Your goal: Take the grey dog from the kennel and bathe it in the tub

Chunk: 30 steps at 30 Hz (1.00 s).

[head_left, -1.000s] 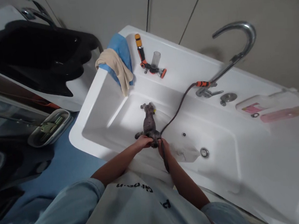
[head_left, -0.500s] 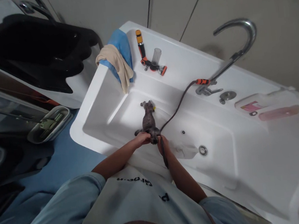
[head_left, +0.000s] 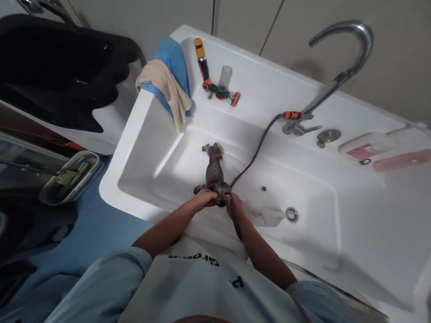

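A small wet dark-grey dog (head_left: 214, 172) is in the white tub, its head end toward me and its hind end toward the far wall. My left hand (head_left: 205, 198) grips it on the left of the head, fingers curled in against the fur. On the other side of the head, my right hand (head_left: 235, 206) is closed against it, fingertips partly hidden. A brown cord (head_left: 257, 153) runs from an orange-and-black connector (head_left: 293, 115) by the tap to the dog, and a dark strap (head_left: 236, 223) hangs over my right wrist.
The white tub (head_left: 382, 226) has a drain (head_left: 292, 215) and a curved chrome tap (head_left: 364, 40). Along its back ledge are an orange-and-black spray nozzle (head_left: 204, 71), a clear cup (head_left: 225, 78) and a pink bottle (head_left: 406, 160). Blue and beige cloths (head_left: 172, 87) drape over the left corner.
The view has shifted very slightly. Both hands stay at the dog's head, and the dog's head seems to dip a little.
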Each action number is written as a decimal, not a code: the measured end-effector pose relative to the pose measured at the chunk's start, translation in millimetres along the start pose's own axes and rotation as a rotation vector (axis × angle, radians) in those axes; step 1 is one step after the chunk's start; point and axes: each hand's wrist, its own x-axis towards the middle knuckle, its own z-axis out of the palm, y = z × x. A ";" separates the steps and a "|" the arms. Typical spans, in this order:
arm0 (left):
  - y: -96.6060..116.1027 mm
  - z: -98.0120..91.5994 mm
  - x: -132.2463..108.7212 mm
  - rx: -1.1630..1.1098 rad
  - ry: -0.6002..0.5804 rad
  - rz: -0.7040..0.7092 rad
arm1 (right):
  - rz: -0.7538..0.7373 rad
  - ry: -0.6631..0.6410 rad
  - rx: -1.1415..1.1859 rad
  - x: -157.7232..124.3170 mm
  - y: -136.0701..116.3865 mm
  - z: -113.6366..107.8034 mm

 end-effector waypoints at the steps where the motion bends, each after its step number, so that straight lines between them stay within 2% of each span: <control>1: -1.7 -0.6 1.9 0.010 0.000 0.004 | -0.002 -0.002 0.002 -0.1 -0.2 -0.5; 4: -2.1 -1.6 2.3 0.031 0.011 -0.006 | -0.007 -0.013 -0.006 0.1 0.0 -1.1; 12: 13.4 1.4 -9.9 0.112 0.035 -0.016 | -0.010 -0.005 -0.013 -0.2 1.9 0.6; 17: 8.1 1.5 -2.8 0.056 0.074 -0.017 | 0.011 -0.006 -0.030 0.8 1.9 2.9; 20: 3.0 -0.2 0.1 0.027 0.044 -0.006 | 0.016 0.000 -0.021 1.7 1.8 3.4; 25: -1.8 -3.9 1.3 -0.017 -0.095 0.017 | -0.001 -0.002 0.030 1.2 0.4 -1.3; 30: -1.3 -7.2 4.5 -0.068 -0.116 -0.003 | -0.001 0.020 0.110 1.3 -0.2 -3.8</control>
